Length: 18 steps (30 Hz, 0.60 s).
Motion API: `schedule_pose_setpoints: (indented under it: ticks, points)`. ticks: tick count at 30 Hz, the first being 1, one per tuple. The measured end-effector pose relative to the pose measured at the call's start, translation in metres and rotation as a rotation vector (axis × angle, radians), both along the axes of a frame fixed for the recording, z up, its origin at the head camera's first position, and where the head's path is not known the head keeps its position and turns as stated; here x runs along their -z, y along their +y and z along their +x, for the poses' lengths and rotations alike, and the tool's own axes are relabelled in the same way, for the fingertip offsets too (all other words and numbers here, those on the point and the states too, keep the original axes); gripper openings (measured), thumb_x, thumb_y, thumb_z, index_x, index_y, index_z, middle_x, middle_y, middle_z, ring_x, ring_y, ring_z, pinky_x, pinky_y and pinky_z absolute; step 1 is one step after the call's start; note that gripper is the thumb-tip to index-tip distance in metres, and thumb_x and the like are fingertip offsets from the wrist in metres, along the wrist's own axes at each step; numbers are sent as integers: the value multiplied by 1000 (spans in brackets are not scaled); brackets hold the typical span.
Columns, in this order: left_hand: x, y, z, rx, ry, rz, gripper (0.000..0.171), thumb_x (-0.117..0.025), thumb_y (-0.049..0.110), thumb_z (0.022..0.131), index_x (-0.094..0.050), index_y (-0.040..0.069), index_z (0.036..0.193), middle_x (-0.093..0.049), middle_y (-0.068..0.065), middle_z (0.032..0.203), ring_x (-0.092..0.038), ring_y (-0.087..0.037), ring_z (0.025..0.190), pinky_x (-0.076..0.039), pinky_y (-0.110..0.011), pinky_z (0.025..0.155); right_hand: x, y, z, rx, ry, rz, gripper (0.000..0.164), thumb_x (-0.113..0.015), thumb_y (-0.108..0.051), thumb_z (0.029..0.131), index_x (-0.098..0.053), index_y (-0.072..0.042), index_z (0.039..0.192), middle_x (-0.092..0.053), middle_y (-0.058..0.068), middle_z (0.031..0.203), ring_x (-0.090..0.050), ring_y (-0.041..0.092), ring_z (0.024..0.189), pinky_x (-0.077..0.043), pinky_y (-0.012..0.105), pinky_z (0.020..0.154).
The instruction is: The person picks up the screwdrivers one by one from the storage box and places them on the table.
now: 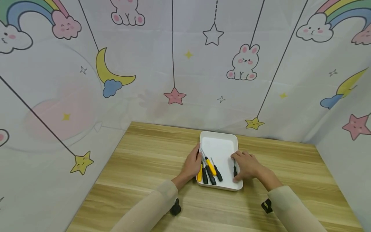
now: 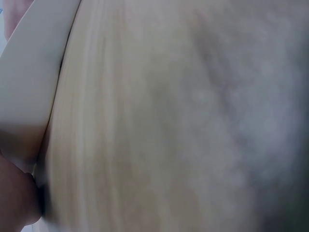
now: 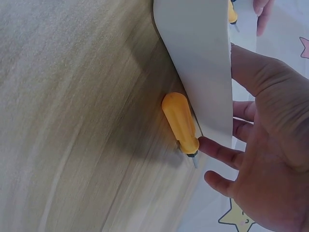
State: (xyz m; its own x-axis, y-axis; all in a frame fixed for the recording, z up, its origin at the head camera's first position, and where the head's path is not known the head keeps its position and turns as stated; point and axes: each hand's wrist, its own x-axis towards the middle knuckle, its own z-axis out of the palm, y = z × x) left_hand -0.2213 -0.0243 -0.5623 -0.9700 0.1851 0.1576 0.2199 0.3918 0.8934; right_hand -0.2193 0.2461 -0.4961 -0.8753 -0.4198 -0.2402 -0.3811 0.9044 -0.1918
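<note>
A white tray point(image 1: 219, 141) lies on the wood-grain table with several yellow- and black-handled screwdrivers point(image 1: 210, 166) gathered at its left side. My left hand point(image 1: 191, 162) grips the tray's left wall, thumb over the rim; its other fingers are mostly hidden. Reaching over the right wall, my right hand point(image 1: 247, 165) holds a small black screwdriver point(image 1: 235, 170) inside the tray, thumb near the handle end and a finger by the shaft. In the right wrist view, a yellow screwdriver point(image 3: 179, 121) lies on the table against the outer wall, a right fingertip right at it.
The wooden table point(image 1: 145, 151) spreads to both sides of the tray. Behind it hangs a white curtain point(image 1: 150, 58) printed with stars, rabbits and rainbows. Black wrist devices point(image 1: 175, 207) show beneath both sleeves.
</note>
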Motion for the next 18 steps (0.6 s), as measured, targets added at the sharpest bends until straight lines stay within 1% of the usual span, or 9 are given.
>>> schedule_pose_setpoints:
  ticks: [5,12,18]
  points:
    - [0,-2,2,-1,-8,13,54,-38,11,115,-26,1,167,-29,-15,172,-28,-29,158,-25,-47,128,2,-2,-1,3,-18,-2,105,-100,-52,64,-56,-4,147,-55,17,146,-49,43,133,-39,71,109]
    - [-2,0,0,-1,6,13,54,-38,12,115,-28,1,166,-31,-15,171,-30,-29,157,-26,-47,127,2,-3,-4,-10,14,38,112,-101,-55,62,-55,-1,148,-54,19,146,-47,46,136,-37,74,110]
    - [-1,0,0,-6,13,22,53,-39,10,114,-29,1,166,-32,-16,170,-31,-30,157,-28,-48,127,1,-3,-3,-20,19,51,111,-100,-57,63,-56,0,147,-55,19,145,-47,47,136,-36,75,110]
